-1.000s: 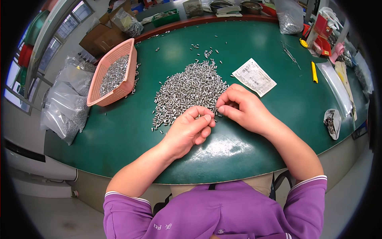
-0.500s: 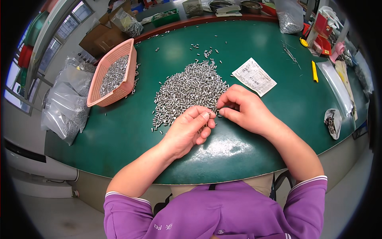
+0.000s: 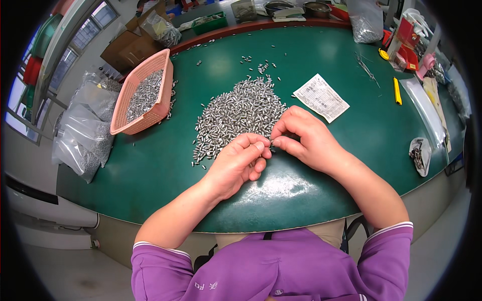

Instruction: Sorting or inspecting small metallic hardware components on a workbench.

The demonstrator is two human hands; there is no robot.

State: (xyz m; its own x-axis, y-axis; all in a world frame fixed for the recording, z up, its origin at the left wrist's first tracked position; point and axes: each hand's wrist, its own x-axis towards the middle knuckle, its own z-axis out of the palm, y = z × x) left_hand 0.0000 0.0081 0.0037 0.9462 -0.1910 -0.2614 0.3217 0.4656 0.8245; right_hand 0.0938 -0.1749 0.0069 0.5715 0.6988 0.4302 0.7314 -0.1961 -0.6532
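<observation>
A broad heap of small silvery metal pins [image 3: 236, 113] lies on the green tabletop [image 3: 201, 195]. At its near edge my left hand [image 3: 241, 158] is closed, thumb pressed against the curled fingers. My right hand [image 3: 304, 135] is pinched, its thumb and forefinger tips meeting the left fingertips. Whatever sits between the fingertips is too small and too covered to make out. A printed paper slip [image 3: 321, 98] lies on the table just beyond my right hand.
To the left stands a pink plastic basket [image 3: 140, 95] of metal pins, beside clear bags [image 3: 83, 130] of similar parts. A yellow cutter [image 3: 397, 91], flat plastic bags [image 3: 424, 110] and a small white pouch [image 3: 419, 156] lie at the right. A green tray [image 3: 210, 23] stands at the back.
My right hand has shifted slightly left, so its fingertips now meet those of my left hand. The left hand has hardly moved.
</observation>
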